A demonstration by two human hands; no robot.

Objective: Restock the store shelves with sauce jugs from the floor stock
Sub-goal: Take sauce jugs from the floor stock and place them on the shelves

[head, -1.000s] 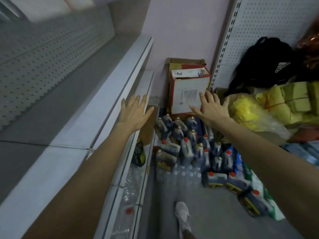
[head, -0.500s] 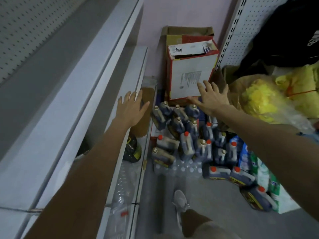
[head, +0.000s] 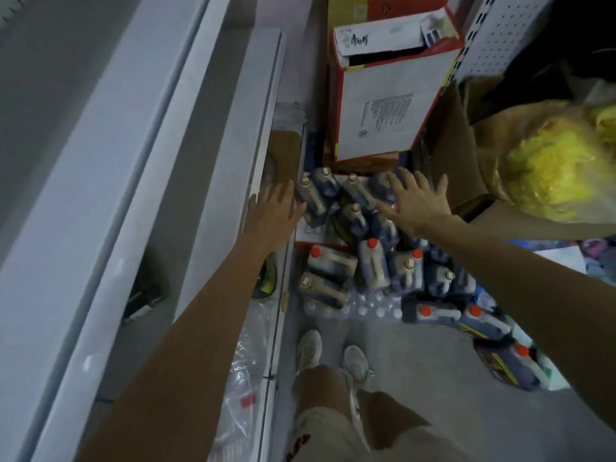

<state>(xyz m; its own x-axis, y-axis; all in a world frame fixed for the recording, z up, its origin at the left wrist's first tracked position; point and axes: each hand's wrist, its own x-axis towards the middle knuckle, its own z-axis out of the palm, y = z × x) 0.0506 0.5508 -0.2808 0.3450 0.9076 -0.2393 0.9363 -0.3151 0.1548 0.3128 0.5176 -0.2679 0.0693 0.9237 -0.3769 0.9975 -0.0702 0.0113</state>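
Both arms reach forward and down in the middle of the frame. The left hand (head: 271,213) is spread flat with its fingers straight and released, holding nothing, over the front edge of the lower shelf (head: 233,155) on the left. The right hand (head: 418,203) is also splayed and empty, and it hovers over the rearmost sauce jugs (head: 366,261). These dark jugs, capped red or tan, crowd the floor (head: 416,371) at centre and trail toward the lower right. Some of them rest on a pack of water bottles (head: 363,306). A red-edged carton (head: 383,105) stands behind them at upper centre, and a yellow bag (head: 560,175) lies at right.
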